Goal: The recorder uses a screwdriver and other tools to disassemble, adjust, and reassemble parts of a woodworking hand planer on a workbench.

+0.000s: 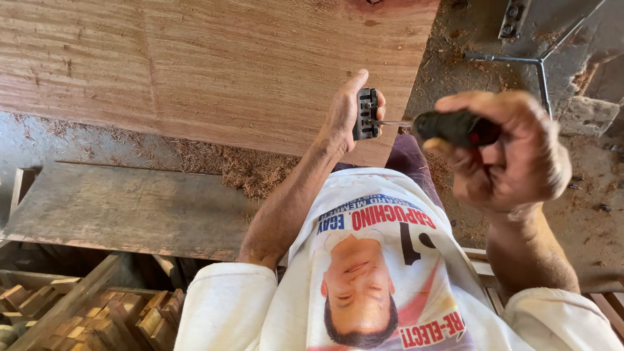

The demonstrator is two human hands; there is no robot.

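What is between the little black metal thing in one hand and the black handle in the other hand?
In the head view, a thin metal shaft runs from the screwdriver handle in the right hand to the black metal part in the left hand.

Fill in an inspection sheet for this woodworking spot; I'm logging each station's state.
Surface: large reddish wood board, sawdust along its lower edge.
Job's things: small dark metal part and black-handled screwdriver, tip against the part.
Clutter: stacked wood offcuts, grey plank.
Grippers: left hand holds the part; right hand grips the screwdriver.
Cables: nothing seen.
Surroundings: dusty floor, metal bracket.
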